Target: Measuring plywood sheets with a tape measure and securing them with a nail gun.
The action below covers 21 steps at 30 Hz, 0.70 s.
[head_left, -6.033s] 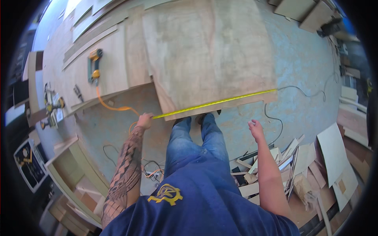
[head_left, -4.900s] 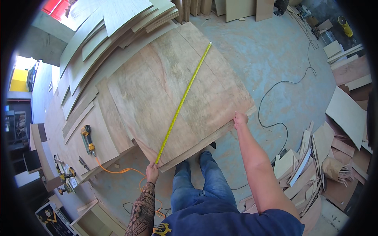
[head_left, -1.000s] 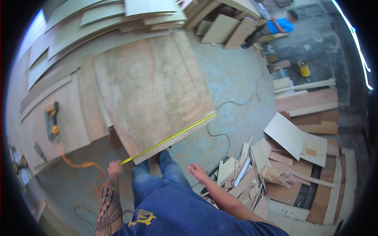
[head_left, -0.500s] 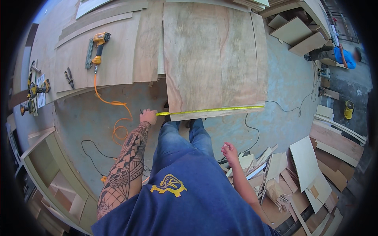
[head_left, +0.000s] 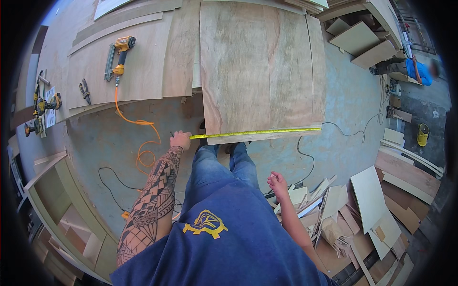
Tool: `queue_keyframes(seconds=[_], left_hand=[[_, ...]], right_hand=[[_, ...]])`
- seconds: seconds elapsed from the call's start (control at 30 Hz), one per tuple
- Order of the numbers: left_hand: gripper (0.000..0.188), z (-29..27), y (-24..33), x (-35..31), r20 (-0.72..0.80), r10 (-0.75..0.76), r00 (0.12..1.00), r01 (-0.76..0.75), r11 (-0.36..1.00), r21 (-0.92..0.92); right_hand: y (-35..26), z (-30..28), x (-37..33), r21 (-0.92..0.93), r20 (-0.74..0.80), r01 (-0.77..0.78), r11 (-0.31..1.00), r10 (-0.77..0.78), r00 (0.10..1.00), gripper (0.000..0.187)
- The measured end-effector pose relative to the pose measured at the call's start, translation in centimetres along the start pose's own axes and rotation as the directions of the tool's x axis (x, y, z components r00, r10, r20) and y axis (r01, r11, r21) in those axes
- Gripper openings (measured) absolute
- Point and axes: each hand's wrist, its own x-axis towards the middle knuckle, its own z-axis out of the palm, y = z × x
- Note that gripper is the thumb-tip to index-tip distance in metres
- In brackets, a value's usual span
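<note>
A yellow tape measure [head_left: 257, 132] is stretched across a wide plywood sheet [head_left: 257, 71], along its near edge and out to the sheet's right corner. Just off the left corner, my left hand [head_left: 180, 140] is closed on the tape's left end; the case is hidden in the grip. A thin dark stick, perhaps a pencil, pokes out beside those fingers. My right hand [head_left: 278, 185] hovers in front of my right side, fingers loosely curled, touching neither tape nor sheet. Nothing shows in it.
A nail gun [head_left: 119, 57] with an orange hose [head_left: 141, 122] and pliers [head_left: 85, 91] lie on plywood at left. Cordless drills [head_left: 46, 105] lie farther left. An open wooden cabinet frame [head_left: 71, 190] stands lower left. Wood offcuts [head_left: 377, 209] heap up at right. A person [head_left: 415, 71] is far right.
The view has shifted very slightly. Both hands keep their poses, and the tape lies along the same edge of the sheet.
</note>
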Motion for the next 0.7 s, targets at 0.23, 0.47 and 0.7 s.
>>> queue_keyframes(seconds=[0.23,0.47,0.7], left_hand=[[0.036,0.0,0.0,-0.2,0.037,0.008,0.999,-0.008,1.000,-0.006],[0.033,0.9,-0.3,-0.4,-0.010,-0.004,1.000,0.004,1.000,-0.030],[0.032,0.9,-0.5,-0.8,-0.015,-0.015,1.000,0.014,1.000,-0.025]], right_hand=[[-0.4,0.0,-0.2,-0.015,0.012,0.011,1.000,-0.011,1.000,0.048],[-1.2,0.0,-0.4,-0.040,0.004,0.012,0.999,-0.012,1.000,0.049],[-1.8,-0.3,0.1,-0.053,0.031,0.049,0.997,-0.047,0.998,0.050]])
